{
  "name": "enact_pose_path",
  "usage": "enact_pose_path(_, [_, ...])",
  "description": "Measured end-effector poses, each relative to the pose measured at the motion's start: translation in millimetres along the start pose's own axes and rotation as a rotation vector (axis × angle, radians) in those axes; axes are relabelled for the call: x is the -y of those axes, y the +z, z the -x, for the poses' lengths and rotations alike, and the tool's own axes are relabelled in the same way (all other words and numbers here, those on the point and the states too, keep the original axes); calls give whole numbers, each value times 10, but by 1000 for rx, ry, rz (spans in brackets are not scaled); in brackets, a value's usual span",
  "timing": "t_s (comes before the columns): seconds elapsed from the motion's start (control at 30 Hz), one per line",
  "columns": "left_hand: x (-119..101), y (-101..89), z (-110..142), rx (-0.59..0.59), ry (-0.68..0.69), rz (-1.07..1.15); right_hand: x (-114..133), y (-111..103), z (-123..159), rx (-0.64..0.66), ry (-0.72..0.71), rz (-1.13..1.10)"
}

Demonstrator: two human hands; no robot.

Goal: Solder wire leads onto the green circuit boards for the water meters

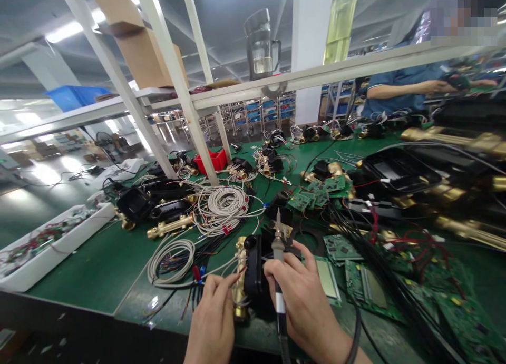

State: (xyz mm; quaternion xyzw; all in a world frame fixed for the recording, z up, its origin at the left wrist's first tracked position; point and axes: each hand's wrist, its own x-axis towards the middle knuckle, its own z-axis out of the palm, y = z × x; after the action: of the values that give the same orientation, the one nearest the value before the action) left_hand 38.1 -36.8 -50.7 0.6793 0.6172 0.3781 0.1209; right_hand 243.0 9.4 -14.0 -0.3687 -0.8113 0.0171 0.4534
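My right hand (pixel 302 293) is closed round a soldering iron (pixel 279 243), its metal tip pointing up and away from me. My left hand (pixel 213 311) pinches what looks like a thin wire at the side of a brass pipe fitting (pixel 240 308). A black housing (pixel 255 269) is joined to this fitting, between my two hands. Its far right side is partly hidden behind the iron and my right fingers. Grey cable (pixel 169 264) lies coiled left of the unit, with red and blue connectors close to my left hand.
Green circuit boards (pixel 375 290) and black cables (pixel 367 248) cover the right side. More brass fittings (pixel 169 227) with black housings stand around the green bench (pixel 90 279). A white foam tray (pixel 59 243) sits left, a red bin (pixel 211 161) behind. Across the bench a person (pixel 407 90) works.
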Motion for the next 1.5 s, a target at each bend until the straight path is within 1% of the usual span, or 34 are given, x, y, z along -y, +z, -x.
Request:
enact_pose_path(0.17, [-32,-89,-12,147,-25,127,-1,27,20,17,18,-8])
enact_pose_path(0.33, [-13,-103,-21,231,-29,230,17,21,23,25,26,-24])
enact_pose_path(0.47, [38,-114,-66,256,-60,272,30,23,15,45,29,-22])
enact_pose_path(0.6, [72,-110,-159,262,-32,277,35,34,9,59,47,-17])
enact_pose_path(0.8, [114,-48,-307,252,6,313,37,25,0,96,49,-14])
enact_pose_path(1.0, [44,-13,-350,239,-2,293,49,7,-38,85,60,-13])
enact_pose_path(1.13, [-35,0,-331,177,-17,226,58,20,-55,76,42,-2])
enact_pose_path(1.27, [-99,-1,-271,113,-2,138,25,14,-52,49,-15,60])
enact_pose_path(1.4, [-110,33,-175,43,58,53,-38,-56,-39,0,-65,154])
enact_pose_path(1.5, [-93,87,-115,-18,114,-4,-94,-123,-12,-42,-89,175])
